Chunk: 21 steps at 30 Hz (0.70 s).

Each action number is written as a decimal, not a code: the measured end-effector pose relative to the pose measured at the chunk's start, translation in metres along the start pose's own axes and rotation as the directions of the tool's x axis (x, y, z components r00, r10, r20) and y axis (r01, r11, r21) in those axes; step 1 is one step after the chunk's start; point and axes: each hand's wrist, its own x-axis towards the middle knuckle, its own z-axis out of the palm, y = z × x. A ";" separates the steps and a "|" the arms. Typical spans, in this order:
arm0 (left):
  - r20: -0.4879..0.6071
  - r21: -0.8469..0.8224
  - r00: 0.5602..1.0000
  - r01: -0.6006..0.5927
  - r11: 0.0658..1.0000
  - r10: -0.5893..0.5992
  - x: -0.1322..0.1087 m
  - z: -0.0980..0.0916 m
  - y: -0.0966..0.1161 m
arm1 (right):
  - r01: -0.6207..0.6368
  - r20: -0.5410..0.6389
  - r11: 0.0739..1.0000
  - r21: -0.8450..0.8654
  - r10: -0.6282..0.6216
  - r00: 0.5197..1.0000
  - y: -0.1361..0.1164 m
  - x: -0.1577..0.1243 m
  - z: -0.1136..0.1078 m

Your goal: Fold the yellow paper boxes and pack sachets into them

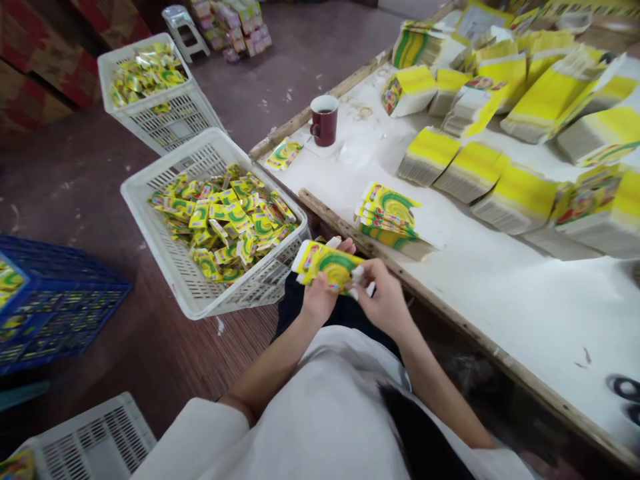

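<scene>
Just above my lap, my left hand (319,301) cradles a few flat yellow-and-green cartons (327,262) from below, its fingers showing past their far edge. My right hand (384,293) pinches the white flaps at the cartons' right end. A fanned pile of folded cartons (387,210) lies on the table edge in front of my hands. Left of them stands a white plastic crate (215,308), heaped with small yellow-green boxes (235,220). What my fingertips grip under the flaps is partly hidden.
On the white table (525,313) are several stacks of flat yellow cartons (520,193), a dark red mug (325,127) and black-handled scissors (625,387). A second white crate (165,127), a blue crate (65,307) and a white stool (185,33) stand on the floor.
</scene>
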 end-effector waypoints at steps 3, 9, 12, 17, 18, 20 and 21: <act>-0.099 -0.160 0.995 -0.002 0.987 -0.014 0.001 0.003 0.008 | -0.056 0.057 0.961 0.270 0.042 0.998 -0.001 -0.013 0.024; -0.264 -0.114 0.961 -0.123 0.986 0.089 -0.002 0.001 -0.002 | 0.053 -0.015 0.993 0.106 -0.052 0.999 -0.008 -0.018 0.027; -0.234 0.036 0.963 -0.130 0.991 0.135 -0.008 0.001 -0.013 | 0.055 -0.020 0.997 -0.063 -0.056 0.998 -0.008 -0.017 0.020; -0.154 -0.003 0.987 -0.045 0.999 0.044 -0.008 0.001 -0.020 | -0.181 0.090 0.895 0.408 0.157 0.983 0.003 -0.010 0.019; -0.136 -0.038 0.991 -0.010 0.999 0.005 -0.006 0.000 -0.019 | -0.224 0.149 0.834 0.505 0.172 0.974 0.005 -0.010 0.020; -0.121 -0.132 0.991 0.046 0.990 -0.062 0.000 -0.001 -0.014 | -0.298 0.267 0.746 0.596 0.165 0.949 0.006 -0.011 0.025; -0.135 -0.184 0.988 0.052 0.982 -0.078 0.002 -0.001 -0.012 | -0.313 0.305 0.736 0.600 0.152 0.940 0.006 -0.012 0.028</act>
